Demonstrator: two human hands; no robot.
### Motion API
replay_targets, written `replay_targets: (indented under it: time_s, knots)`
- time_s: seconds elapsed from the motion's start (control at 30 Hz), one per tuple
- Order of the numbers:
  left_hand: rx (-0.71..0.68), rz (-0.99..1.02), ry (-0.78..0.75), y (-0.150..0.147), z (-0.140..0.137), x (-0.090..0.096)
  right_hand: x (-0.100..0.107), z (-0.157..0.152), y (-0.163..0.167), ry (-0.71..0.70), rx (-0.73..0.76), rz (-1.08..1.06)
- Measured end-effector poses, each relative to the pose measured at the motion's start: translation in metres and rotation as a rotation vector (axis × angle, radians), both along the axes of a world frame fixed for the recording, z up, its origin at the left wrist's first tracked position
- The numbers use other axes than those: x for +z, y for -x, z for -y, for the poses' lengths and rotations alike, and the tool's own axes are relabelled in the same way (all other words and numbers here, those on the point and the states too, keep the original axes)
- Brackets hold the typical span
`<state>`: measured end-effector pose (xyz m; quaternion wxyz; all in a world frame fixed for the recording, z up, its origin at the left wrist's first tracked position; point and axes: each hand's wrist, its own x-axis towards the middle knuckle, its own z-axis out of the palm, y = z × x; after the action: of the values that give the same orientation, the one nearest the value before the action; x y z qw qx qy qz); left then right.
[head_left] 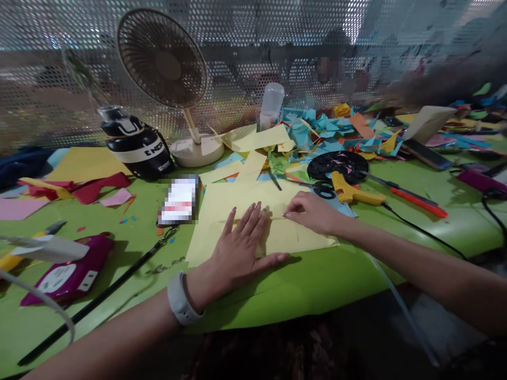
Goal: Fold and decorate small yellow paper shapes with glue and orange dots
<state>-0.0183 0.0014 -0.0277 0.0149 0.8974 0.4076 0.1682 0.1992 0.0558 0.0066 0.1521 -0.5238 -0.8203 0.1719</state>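
My left hand (241, 243) lies flat with spread fingers on a sheet of pale yellow paper (206, 211), its thumb reaching past the near edge. A grey band circles that wrist. On the right part of the same sheet rests my right hand (311, 212), its fingers curled and the thumb and forefinger pinched together at the paper. What the pinch holds, if anything, is too small to make out. A faint line runs across the sheet between the hands. Just beyond my right hand are black-handled scissors (325, 189) and a yellow glue gun (352, 192).
A phone (179, 200) lies left of the sheet, near a purple packet (75, 269). Behind stand a black jug (137, 142) and a fan (196, 150). Blue paper scraps (312, 132) heap at the back. A red-orange cutter (420, 203) lies right on the green tabletop (285, 290).
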Motion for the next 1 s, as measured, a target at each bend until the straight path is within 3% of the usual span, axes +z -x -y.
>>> replay_targets:
  time_s: [0.57,1.0]
  knots:
    - [0.018,-0.147,0.269,-0.001,-0.001,0.018,0.005,-0.001,-0.002,0.073,0.010,0.014]
    - [0.042,-0.207,0.309,-0.002,-0.001,0.023,0.011,-0.002,-0.010,0.133,-0.022,0.091]
